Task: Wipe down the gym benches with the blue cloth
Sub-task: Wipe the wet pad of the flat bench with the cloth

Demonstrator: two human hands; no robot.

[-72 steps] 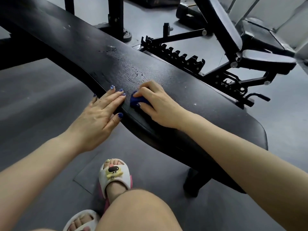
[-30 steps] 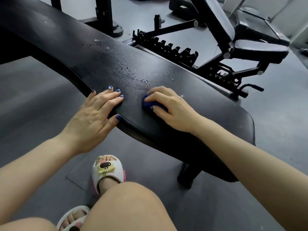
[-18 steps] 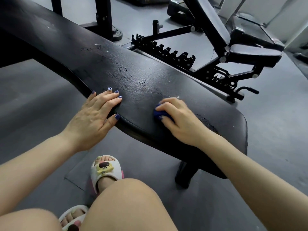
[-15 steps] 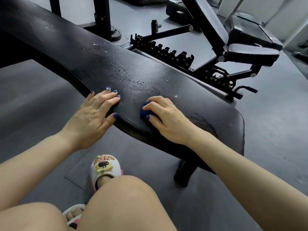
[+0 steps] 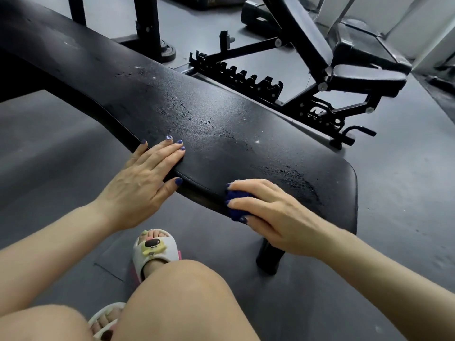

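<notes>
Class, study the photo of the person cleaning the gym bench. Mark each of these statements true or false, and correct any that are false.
1. The right hand holds the blue cloth at the near edge of the flat bench. True.
2. The left hand grips a spray bottle. False: it rests flat on the bench, holding nothing.
3. An adjustable bench stands behind the flat bench. True.
4. The person is barefoot. False: a white slipper is on the foot.
</notes>
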